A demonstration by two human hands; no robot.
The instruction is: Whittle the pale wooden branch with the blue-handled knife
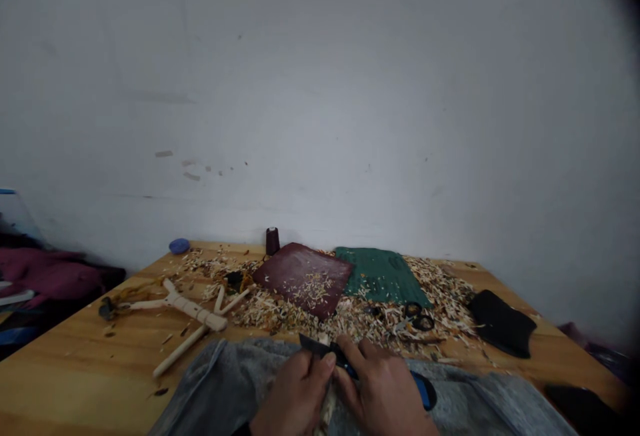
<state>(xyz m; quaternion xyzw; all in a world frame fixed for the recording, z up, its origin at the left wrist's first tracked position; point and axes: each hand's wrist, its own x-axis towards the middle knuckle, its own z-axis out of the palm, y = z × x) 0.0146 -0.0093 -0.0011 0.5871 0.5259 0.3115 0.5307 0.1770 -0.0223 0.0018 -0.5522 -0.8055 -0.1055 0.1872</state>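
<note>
My right hand (385, 383) is wrapped round a black and blue utility knife (424, 391), whose dark blade (312, 345) points to the left. Under the blade, my left hand (295, 393) grips a pale wooden stick (327, 409), its thumb pressed close to the back of the knife. Most of the stick is hidden by my fingers. Both hands are close together over a grey cloth (240, 376) that hangs over the near edge of the table.
Wood shavings (280, 316) cover much of the wooden table (90, 369). Among them lie scissors (415, 319), a maroon sheet (300, 276) and a green sheet (383, 276). Carved forked sticks (193, 309) lie left, a black piece (503, 323) right. A thread spool (272, 241) stands by the wall.
</note>
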